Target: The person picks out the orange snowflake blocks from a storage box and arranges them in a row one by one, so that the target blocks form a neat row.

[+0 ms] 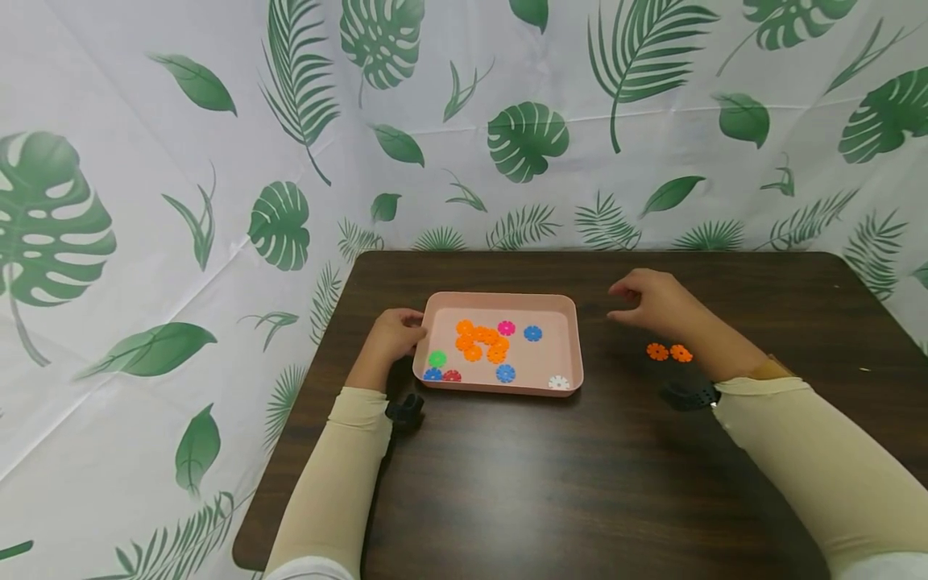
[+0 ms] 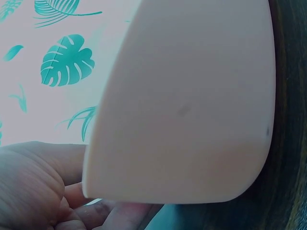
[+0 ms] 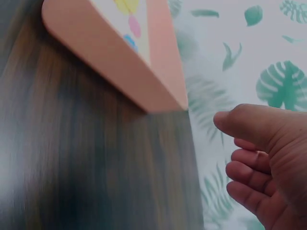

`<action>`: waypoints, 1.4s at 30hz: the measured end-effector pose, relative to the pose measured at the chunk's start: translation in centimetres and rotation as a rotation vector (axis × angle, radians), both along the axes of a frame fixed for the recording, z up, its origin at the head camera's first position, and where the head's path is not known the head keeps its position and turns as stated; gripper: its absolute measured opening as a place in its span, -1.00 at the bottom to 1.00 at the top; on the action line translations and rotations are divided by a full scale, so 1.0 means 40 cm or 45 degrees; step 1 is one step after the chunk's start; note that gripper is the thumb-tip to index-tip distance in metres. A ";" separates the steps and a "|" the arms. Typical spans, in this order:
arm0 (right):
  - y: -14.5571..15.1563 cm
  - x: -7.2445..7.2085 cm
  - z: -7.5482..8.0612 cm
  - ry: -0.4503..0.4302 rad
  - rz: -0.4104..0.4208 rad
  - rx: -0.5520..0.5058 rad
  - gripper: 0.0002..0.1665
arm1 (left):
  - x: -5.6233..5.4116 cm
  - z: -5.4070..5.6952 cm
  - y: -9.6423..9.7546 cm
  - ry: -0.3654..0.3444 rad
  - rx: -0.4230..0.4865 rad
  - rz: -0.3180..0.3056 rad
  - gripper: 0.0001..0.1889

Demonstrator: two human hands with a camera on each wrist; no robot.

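A pink rectangular tray (image 1: 500, 388) lies on the table and holds several flat, notched plastic discs. Most are orange discs (image 1: 473, 353) bunched in its middle; around them lie blue, pink, green, red and white ones. My left hand (image 1: 394, 334) grips the tray's left side at the rim, its curled fingers partly hidden by the tray (image 2: 187, 110) in the left wrist view. Beyond the tray's right end, my right hand (image 1: 648, 302) hovers above the table with nothing in it. Its thumb stands apart from the loosely bent fingers (image 3: 249, 177).
On the dark wood table (image 1: 507, 483), two orange discs (image 1: 657, 352) lie side by side next to my right forearm. A white leaf-print cloth (image 1: 464, 193) hangs behind the table and along its left side. Each wrist wears a black band (image 1: 406, 409).
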State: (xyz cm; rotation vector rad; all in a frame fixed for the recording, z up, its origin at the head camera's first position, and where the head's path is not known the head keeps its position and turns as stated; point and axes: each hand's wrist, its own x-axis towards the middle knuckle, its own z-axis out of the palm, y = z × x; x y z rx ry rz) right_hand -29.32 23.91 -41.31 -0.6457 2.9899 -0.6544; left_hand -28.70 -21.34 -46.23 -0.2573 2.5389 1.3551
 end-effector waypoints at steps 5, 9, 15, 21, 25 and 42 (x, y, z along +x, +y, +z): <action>-0.076 -0.022 -0.011 0.012 0.041 -0.042 -0.51 | 0.003 -0.001 0.002 0.008 -0.010 0.009 -0.58; -0.140 -0.032 -0.015 0.004 0.073 -0.078 -0.52 | 0.003 -0.001 0.002 0.009 -0.012 0.010 -0.58; -0.225 -0.038 -0.019 -0.078 0.091 -0.130 -0.49 | 0.002 -0.002 0.004 0.015 -0.006 0.003 -0.58; -0.296 -0.043 -0.037 -0.107 0.169 -0.133 -0.46 | 0.001 -0.006 0.003 0.020 -0.017 -0.001 -0.58; -0.336 -0.049 -0.055 -0.134 0.192 -0.134 -0.48 | 0.000 -0.009 0.002 0.018 -0.015 -0.001 -0.57; -0.467 -0.079 -0.139 -0.196 0.272 0.029 -0.55 | -0.005 -0.015 0.001 0.031 0.000 0.011 -0.58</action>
